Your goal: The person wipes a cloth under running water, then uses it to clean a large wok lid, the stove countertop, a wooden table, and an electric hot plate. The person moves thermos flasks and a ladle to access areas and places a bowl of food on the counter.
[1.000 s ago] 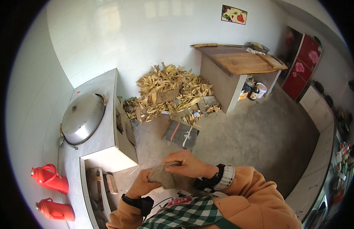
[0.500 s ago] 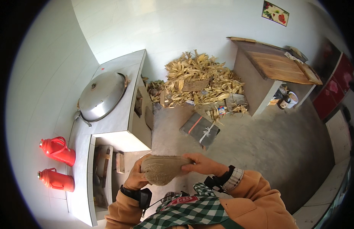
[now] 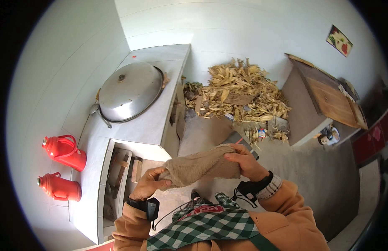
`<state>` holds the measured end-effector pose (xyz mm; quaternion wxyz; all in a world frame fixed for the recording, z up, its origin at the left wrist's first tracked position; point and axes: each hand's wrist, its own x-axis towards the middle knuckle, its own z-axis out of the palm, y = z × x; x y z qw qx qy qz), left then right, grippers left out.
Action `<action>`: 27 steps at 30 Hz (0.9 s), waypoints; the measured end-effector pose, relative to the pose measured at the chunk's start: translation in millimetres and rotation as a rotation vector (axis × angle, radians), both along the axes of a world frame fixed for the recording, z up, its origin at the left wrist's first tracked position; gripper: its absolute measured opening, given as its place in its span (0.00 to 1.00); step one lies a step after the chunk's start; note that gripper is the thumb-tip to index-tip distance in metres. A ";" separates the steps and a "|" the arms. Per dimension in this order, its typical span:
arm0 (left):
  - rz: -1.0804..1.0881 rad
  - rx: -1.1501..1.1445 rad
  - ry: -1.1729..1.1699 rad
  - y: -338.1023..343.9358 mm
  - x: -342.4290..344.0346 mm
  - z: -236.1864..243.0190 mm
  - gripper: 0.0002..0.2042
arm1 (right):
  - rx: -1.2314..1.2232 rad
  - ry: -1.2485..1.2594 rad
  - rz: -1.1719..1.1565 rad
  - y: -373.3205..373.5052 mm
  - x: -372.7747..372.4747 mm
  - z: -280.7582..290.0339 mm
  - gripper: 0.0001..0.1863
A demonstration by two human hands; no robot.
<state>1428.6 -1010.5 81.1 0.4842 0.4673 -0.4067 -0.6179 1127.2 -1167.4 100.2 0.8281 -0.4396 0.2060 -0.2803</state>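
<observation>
A greyish-brown, fuzzy cloth [image 3: 200,167] is stretched between my two hands at waist height, its middle sagging in folds. My left hand [image 3: 149,184] grips its left end with curled fingers. My right hand [image 3: 246,163] pinches its upper right corner, thumb on top. Behind the cloth, a dark flat pad [image 3: 233,138] with coloured straps lies partly hidden on the floor. Below my hands show my green checked apron [image 3: 190,234] and the tip of a shoe.
On the left, a tiled stove counter [image 3: 169,62] carries a large lidded wok [image 3: 127,92], a ladle and two red flasks [image 3: 60,188]. Dried husks [image 3: 240,83] are heaped against the back wall. Right of them stand a wooden-topped table [image 3: 328,96] and a red cabinet [image 3: 374,138].
The cloth has gone from bunched to spread wider, and my hands have moved apart, the right one rightward. The view has turned left toward the stove, so the room appears shifted right.
</observation>
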 end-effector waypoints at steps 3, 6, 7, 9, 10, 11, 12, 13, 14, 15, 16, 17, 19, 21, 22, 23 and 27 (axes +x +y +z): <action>0.074 -0.010 0.147 -21.7 42.8 -0.4 0.11 | 0.050 -0.014 -0.012 -27.0 31.4 8.1 0.14; 0.179 0.055 0.201 -38.5 70.3 -0.1 0.10 | 0.016 0.088 0.044 -56.3 61.4 13.2 0.17; 0.219 0.053 0.176 -45.3 75.7 -1.2 0.10 | 0.008 0.127 0.052 -68.1 72.9 13.6 0.17; 0.240 0.052 0.191 -58.7 90.4 -1.9 0.10 | 0.009 0.100 0.119 -92.7 95.0 13.3 0.18; 0.254 0.049 0.192 -64.2 98.6 -1.4 0.10 | -0.002 0.116 0.153 -106.3 106.4 12.0 0.18; 0.270 0.046 0.193 -71.0 106.4 -0.7 0.10 | -0.002 0.113 0.196 -121.3 119.1 10.1 0.18; 0.280 0.032 0.208 -78.8 113.9 0.3 0.10 | 0.012 0.098 0.244 -138.2 133.2 7.8 0.18; 0.330 0.023 0.148 -87.6 120.9 1.4 0.10 | 0.005 0.165 0.254 -155.5 148.3 5.2 0.19; 0.379 0.035 0.085 -98.2 129.6 2.9 0.10 | -0.049 0.203 0.278 -174.8 163.1 3.9 0.19; 0.419 0.039 0.029 -109.4 141.5 5.6 0.09 | -0.085 0.278 0.286 -196.2 179.7 3.3 0.18; 0.456 0.040 -0.029 -122.3 154.9 9.8 0.09 | -0.119 0.265 0.318 -219.5 201.1 3.3 0.18; 0.474 0.050 -0.081 -135.8 172.0 17.2 0.09 | -0.326 0.264 0.328 -245.0 228.2 4.4 0.17; 0.604 -0.048 -0.267 -174.8 215.2 27.7 0.10 | -0.322 0.132 0.398 -302.7 302.6 6.2 0.18; 0.743 -0.046 -0.558 -213.9 272.0 39.5 0.16 | -0.191 0.108 0.428 -364.5 394.7 8.3 0.23; 0.953 0.049 -0.432 -233.8 295.1 40.8 0.22 | -0.289 0.072 0.445 -393.2 433.8 8.8 0.27; 1.092 0.028 -0.471 -244.3 315.2 42.3 0.25 | -0.551 0.311 0.274 -414.4 465.6 4.7 0.29; 1.347 0.079 -0.233 -235.1 332.2 24.0 0.27 | -1.295 0.722 0.170 -471.9 534.4 -13.7 0.35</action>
